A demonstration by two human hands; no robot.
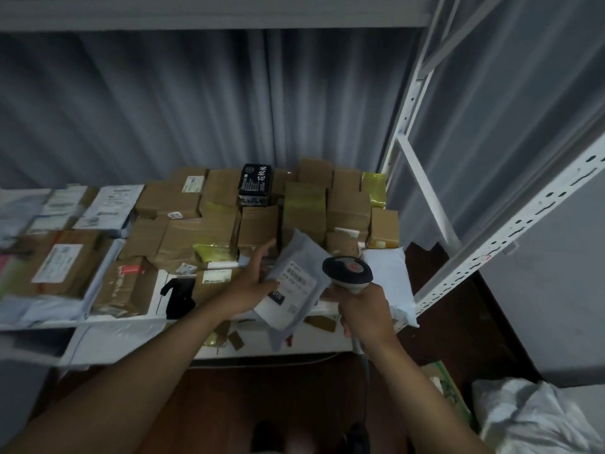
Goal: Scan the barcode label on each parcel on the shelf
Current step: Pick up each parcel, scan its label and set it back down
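- At the far left of the frame, white and grey mailer bags (104, 208) are seen lying flat on the shelf board (39, 324), labels facing up.
- At lower left, a brown carton (65, 260) with a white shipping label is observed resting on pale bags; beside it, a taped carton (126, 286) bearing a red sticker is noted.
- Just right of that carton, a black object (178, 298) is recorded at the shelf's front edge; its nature cannot be determined.
- Across the centre, brown cardboard parcels (199, 231) are stacked closely, several wrapped in yellow-green tape; a black packet (256, 182) with white characters is set upright among them at the back.
- The left hand (252, 283) is extended at centre frame; a grey poly parcel (294, 286) is held by it, thumb laid over the near face and fingers passing behind the far edge. The parcel is raised above the shelf's front edge, tilted, with its barcode label (299, 280) turned upward.
- The right hand (363, 314) is wrapped fully round the handle of a barcode scanner (348, 270), whose dark head lies just beside the parcel's right edge.
- Right of the scanner, a white padded bag (391, 273) is seen on the shelf end.
- At right, a white perforated upright (510, 231) of the rack is noted.
- At lower right, crumpled white sacking (530, 417) lies on the floor.
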